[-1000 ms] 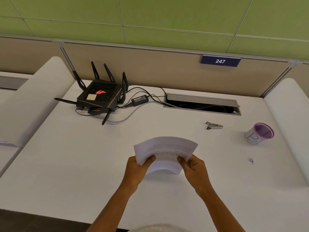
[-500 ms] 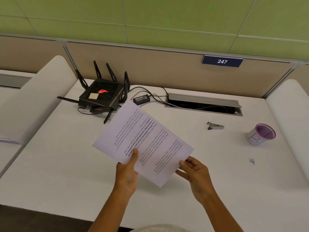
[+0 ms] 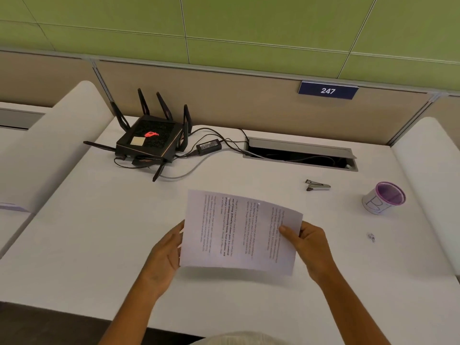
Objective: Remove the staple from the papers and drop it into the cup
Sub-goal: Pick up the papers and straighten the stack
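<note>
- White papers (image 3: 240, 234), printed side up and text running sideways, are held above the table (image 3: 87, 232), slightly bowed.
- Left hand (image 3: 164, 255): fingers lie along the left edge, mostly hidden under the sheets; whether it pinches or only supports cannot be told.
- Right hand (image 3: 311, 245): thumb on top near the far right corner, fingers beneath, pinching the sheets.
- Staple: not discernible on the papers at this size; its corner cannot be told.
- Staple remover (image 3: 318, 185): metal, lying untouched on the table, far and right of the papers.
- Cup (image 3: 383, 200): purple-rimmed, upright, right of the remover and well apart from the papers.
- Small dark speck (image 3: 371, 237) on the table near the cup; too small to identify.
- Router (image 3: 149, 143) with cables occupies the far left.
- Stage (judged): orienting the sheets to find the staple; the tool is not yet taken up.
- Risks (judged): pulling with fingers could tear the corner; a freed staple is tiny and may spring off or be lost against the pale table; reaching right for the remover with one hand may let the bowed sheets slip or curl.
</note>
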Tool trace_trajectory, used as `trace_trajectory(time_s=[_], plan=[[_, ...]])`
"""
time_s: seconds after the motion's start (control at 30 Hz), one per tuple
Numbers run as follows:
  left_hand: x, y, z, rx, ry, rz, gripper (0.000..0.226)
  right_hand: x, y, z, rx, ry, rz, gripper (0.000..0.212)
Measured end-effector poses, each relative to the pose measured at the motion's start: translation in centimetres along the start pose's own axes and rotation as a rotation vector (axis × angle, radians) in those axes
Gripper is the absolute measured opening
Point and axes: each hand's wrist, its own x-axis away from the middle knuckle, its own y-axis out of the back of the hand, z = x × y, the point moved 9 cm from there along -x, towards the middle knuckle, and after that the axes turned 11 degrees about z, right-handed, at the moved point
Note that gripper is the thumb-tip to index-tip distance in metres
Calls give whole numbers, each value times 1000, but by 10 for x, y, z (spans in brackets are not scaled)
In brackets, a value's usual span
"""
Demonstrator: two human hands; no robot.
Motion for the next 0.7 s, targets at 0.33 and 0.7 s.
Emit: trace_trajectory(time_s=[0.33,0.7], plan=[[-9,-18,-32,-293,-87,-185,27,11,-7,30,142,214,9,19],[7,-11,16,-328,-45,-254,12,11,-10,-32,87,73,-56,14]])
